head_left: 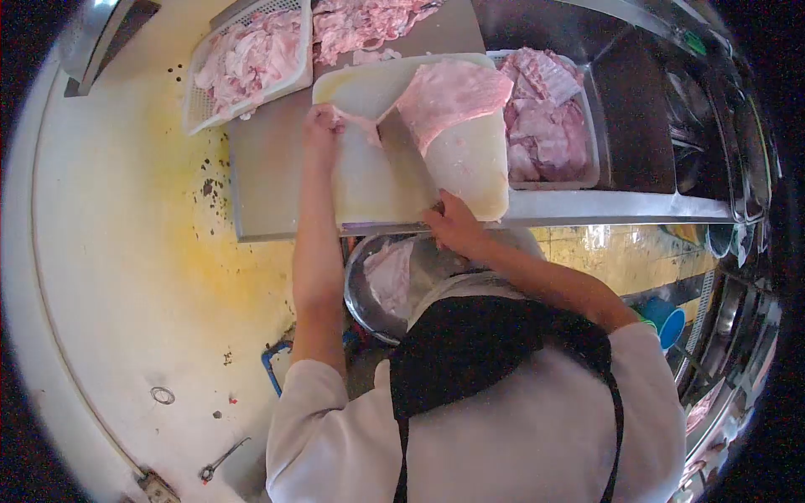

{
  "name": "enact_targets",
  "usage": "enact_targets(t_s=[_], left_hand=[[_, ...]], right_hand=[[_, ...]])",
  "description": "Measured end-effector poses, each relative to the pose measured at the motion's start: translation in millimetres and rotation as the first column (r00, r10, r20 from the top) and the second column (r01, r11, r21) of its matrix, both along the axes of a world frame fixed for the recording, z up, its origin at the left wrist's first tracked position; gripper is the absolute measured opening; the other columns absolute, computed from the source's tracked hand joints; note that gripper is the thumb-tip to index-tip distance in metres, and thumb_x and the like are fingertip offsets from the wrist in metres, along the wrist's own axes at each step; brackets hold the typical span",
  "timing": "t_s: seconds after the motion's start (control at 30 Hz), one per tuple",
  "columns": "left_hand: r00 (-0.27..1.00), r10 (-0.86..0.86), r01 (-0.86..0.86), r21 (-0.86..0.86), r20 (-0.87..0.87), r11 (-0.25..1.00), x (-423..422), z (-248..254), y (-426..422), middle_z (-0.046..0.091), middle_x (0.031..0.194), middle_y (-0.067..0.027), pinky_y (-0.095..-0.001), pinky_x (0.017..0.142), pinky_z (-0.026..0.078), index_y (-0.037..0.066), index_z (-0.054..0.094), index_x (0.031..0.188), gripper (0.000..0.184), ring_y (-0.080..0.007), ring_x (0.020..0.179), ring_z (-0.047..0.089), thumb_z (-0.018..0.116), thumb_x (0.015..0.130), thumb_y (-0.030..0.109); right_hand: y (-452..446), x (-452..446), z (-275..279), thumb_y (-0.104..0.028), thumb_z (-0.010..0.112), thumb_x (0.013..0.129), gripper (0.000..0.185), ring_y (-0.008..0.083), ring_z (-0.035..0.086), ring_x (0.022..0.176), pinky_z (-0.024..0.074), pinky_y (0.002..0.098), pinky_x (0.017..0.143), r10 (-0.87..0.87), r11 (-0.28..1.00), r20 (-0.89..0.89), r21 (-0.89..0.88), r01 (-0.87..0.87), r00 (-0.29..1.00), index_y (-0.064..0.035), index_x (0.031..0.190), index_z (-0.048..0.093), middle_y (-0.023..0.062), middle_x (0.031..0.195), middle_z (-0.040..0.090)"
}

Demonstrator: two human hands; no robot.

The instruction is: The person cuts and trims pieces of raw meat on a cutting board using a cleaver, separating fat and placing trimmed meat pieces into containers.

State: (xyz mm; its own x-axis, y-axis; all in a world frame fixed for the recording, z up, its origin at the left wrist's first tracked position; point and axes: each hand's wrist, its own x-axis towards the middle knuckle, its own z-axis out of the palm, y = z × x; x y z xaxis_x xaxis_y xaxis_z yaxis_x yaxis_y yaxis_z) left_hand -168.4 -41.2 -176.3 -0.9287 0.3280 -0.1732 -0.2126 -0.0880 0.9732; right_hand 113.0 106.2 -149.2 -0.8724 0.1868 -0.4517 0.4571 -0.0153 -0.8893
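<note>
A slab of pale pink raw meat (453, 92) lies on the upper right of the white cutting board (478, 180). From its left side a thin strip of meat (359, 122) stretches across to my left hand (325, 122), whose fingers are closed on the strip's end at the board's left edge. My right hand (454, 222), at the board's front edge, is wrapped round the handle of a cleaver (408, 166). The broad blade points up and left, its tip at the strip beside the slab. Most of the handle is hidden in my fingers.
Left of the board stands a white perforated basket (199, 109) of meat pieces, with a heap of meat scraps (369, 25) behind the board. A white tray (594, 163) of meat cuts sits at right. Below the counter edge, a metal bowl (355, 293) holds more meat.
</note>
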Motion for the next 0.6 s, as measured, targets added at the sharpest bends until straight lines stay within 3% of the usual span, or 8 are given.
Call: enact_targets(t_s=[0.03, 0.13, 0.23, 0.33, 0.4, 0.47, 0.57, 0.6], left_hand=[[1.000, 0.022, -0.022, -0.006, 0.018, 1.000, -4, 1, -8, 0.057, 0.079, -0.0026, -0.0276, 0.061, 0.044, 0.006, 0.057, 0.090, 0.014, -0.0123, 0.067, 0.053, 0.052, 0.099, 0.016], [1.000, -0.017, 0.017, 0.004, 0.010, 1.000, -2, -1, -20, 0.059, 0.082, -0.0038, -0.0294, 0.064, 0.047, 0.005, 0.057, 0.092, 0.013, -0.0134, 0.069, 0.055, 0.051, 0.099, 0.014], [0.999, 0.003, -0.004, 0.021, 0.035, 1.000, 3, 7, -7, 0.059, 0.083, -0.0041, -0.0311, 0.068, 0.050, 0.005, 0.057, 0.093, 0.012, -0.0143, 0.071, 0.057, 0.050, 0.099, 0.013], [0.999, -0.011, 0.006, 0.134, 0.031, 0.991, 4, 3, -7, 0.059, 0.081, -0.0042, -0.0320, 0.073, 0.051, 0.006, 0.058, 0.093, 0.012, -0.0148, 0.073, 0.057, 0.051, 0.099, 0.013], [0.998, -0.020, 0.005, 0.275, 0.052, 0.962, 8, 3, -15, 0.059, 0.081, -0.0041, -0.0325, 0.075, 0.050, 0.007, 0.058, 0.093, 0.011, -0.0155, 0.074, 0.057, 0.051, 0.098, 0.013], [0.993, -0.016, -0.038, 0.447, 0.116, 0.894, 21, 18, -16, 0.059, 0.080, -0.0039, -0.0331, 0.077, 0.050, 0.008, 0.058, 0.093, 0.009, -0.0166, 0.074, 0.057, 0.052, 0.098, 0.013], [0.928, -0.119, -0.109, 0.562, 0.353, 0.820, 23, 3, -50, 0.059, 0.082, -0.0044, -0.0349, 0.077, 0.050, 0.009, 0.057, 0.093, 0.006, -0.0199, 0.075, 0.058, 0.055, 0.094, 0.014], [0.936, -0.111, -0.013, 0.350, 0.333, 0.937, 25, 3, -51, 0.060, 0.082, -0.0047, -0.0360, 0.076, 0.050, 0.009, 0.057, 0.093, 0.005, -0.0207, 0.076, 0.059, 0.056, 0.093, 0.014]], right_hand=[[4, 12, 18, -0.027, 0.058, 0.091, 0.036, 0.0206, 0.058, 0.050, 0.0493, 0.0366, 0.049, 0.059, 0.998, 0.148, -0.045, -0.053, 0.987, 0.0037, 0.109, 0.055, 0.0136, 0.077, 0.061], [19, -3, 13, -0.028, 0.059, 0.090, 0.037, 0.0209, 0.059, 0.051, 0.0497, 0.0367, 0.049, 0.012, 0.995, 0.037, -0.097, -0.009, 0.999, 0.0037, 0.110, 0.054, 0.0148, 0.080, 0.062], [23, -57, 16, -0.029, 0.058, 0.090, 0.030, 0.0139, 0.053, 0.047, 0.0440, 0.0317, 0.046, -0.066, 0.997, -0.028, 0.029, 0.067, 0.997, 0.0002, 0.098, 0.053, 0.0049, 0.064, 0.053], [10, -91, -6, -0.028, 0.059, 0.089, 0.029, 0.0162, 0.053, 0.048, 0.0453, 0.0329, 0.048, -0.171, 0.983, -0.112, -0.079, 0.163, 0.979, -0.0004, 0.096, 0.053, 0.0052, 0.065, 0.052], [-17, -54, -52, -0.028, 0.059, 0.089, 0.031, 0.0175, 0.055, 0.050, 0.0461, 0.0333, 0.049, -0.078, 0.985, -0.261, 0.126, 0.114, 0.962, 0.0007, 0.098, 0.053, 0.0059, 0.067, 0.053], [-19, -10, -50, -0.027, 0.059, 0.089, 0.032, 0.0179, 0.056, 0.052, 0.0468, 0.0341, 0.050, 0.035, 0.974, -0.197, 0.224, 0.010, 0.980, 0.0016, 0.101, 0.053, 0.0069, 0.071, 0.055], [18, 14, 41, -0.025, 0.058, 0.090, 0.031, 0.0199, 0.058, 0.056, 0.0474, 0.0370, 0.053, 0.091, 0.993, 0.115, 0.066, -0.099, 0.989, 0.0021, 0.105, 0.054, 0.0103, 0.076, 0.059], [27, 16, 56, -0.024, 0.058, 0.090, 0.031, 0.0210, 0.059, 0.057, 0.0475, 0.0382, 0.054, 0.092, 0.996, 0.194, 0.002, -0.095, 0.977, 0.0023, 0.105, 0.054, 0.0116, 0.077, 0.060]])
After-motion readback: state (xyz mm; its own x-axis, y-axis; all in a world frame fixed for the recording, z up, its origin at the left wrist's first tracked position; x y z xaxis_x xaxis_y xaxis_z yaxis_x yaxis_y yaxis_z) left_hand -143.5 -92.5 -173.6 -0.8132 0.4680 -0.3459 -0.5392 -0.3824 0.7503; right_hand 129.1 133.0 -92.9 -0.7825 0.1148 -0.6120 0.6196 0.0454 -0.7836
